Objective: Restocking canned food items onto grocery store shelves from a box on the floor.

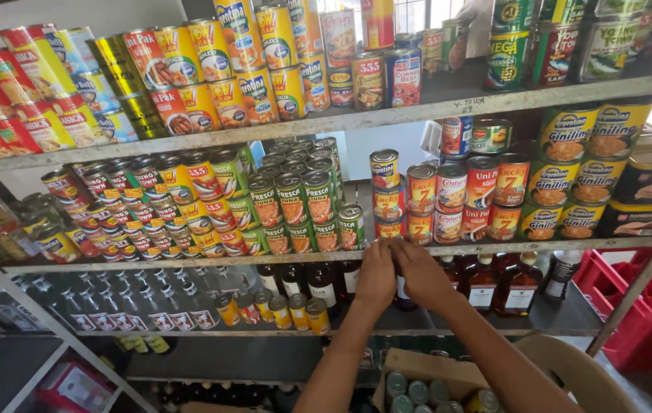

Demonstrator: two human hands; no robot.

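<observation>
Head view shows my left hand (pixel 376 277) and right hand (pixel 420 274) together at the shelf edge (pixel 494 246), fingers closed on a small red can (pixel 389 228) so it joins the stacked red cans (pixel 448 200) beside it.

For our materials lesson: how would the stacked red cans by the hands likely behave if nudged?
The red cans look rigid metal, so probably stiff and fairly heavy. Stacked three high near the shelf edge, the column might topple. Being round, a fallen one would likely roll.
</observation>
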